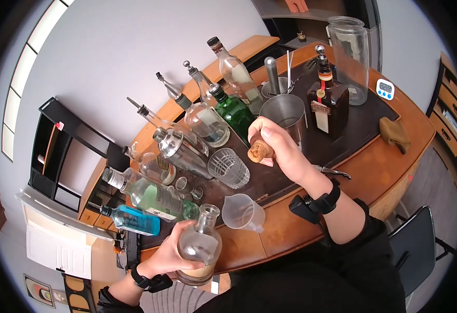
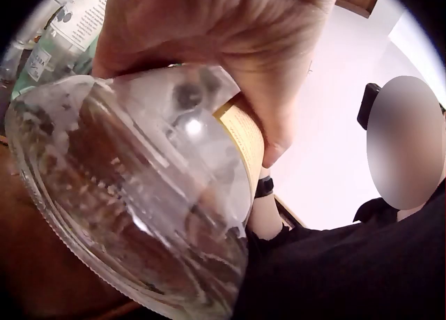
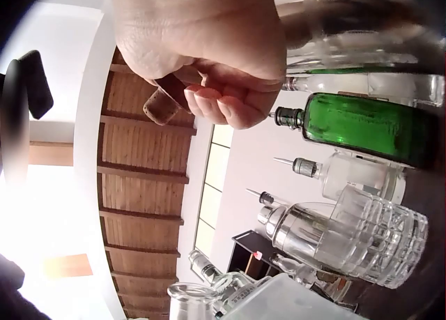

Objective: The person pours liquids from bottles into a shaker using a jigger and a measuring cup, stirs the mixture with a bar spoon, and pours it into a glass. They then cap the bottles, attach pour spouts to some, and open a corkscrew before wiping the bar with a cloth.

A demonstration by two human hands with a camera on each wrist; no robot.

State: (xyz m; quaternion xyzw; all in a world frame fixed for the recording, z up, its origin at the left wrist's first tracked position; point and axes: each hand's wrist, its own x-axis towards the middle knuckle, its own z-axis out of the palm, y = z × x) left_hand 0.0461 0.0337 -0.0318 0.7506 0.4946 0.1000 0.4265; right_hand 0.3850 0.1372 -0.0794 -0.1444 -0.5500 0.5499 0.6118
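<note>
My left hand (image 1: 167,256) grips a round clear glass bottle (image 1: 201,244) around its body, near the table's front edge. The bottle's neck is uncovered and leans slightly; a pale label shows low on it. In the left wrist view the palm and thumb wrap the glass body (image 2: 132,187). Raised over the table, my right hand (image 1: 283,148) pinches a cork stopper (image 1: 259,151), its rough cork end pointing out from the fingers. The stopper's top is hidden in the hand. Between the hands stand a translucent plastic measuring jug (image 1: 243,213) and a cut-glass mixing glass (image 1: 229,168).
A shaker (image 1: 184,151), jiggers (image 1: 184,187), a green bottle (image 1: 235,110), a blue bottle (image 1: 137,220) and several clear bottles crowd the left and back. A metal tin (image 1: 286,112), dark brown bottle (image 1: 330,107), large jar (image 1: 349,57), timer (image 1: 385,89) and brown cloth (image 1: 394,134) stand rightward.
</note>
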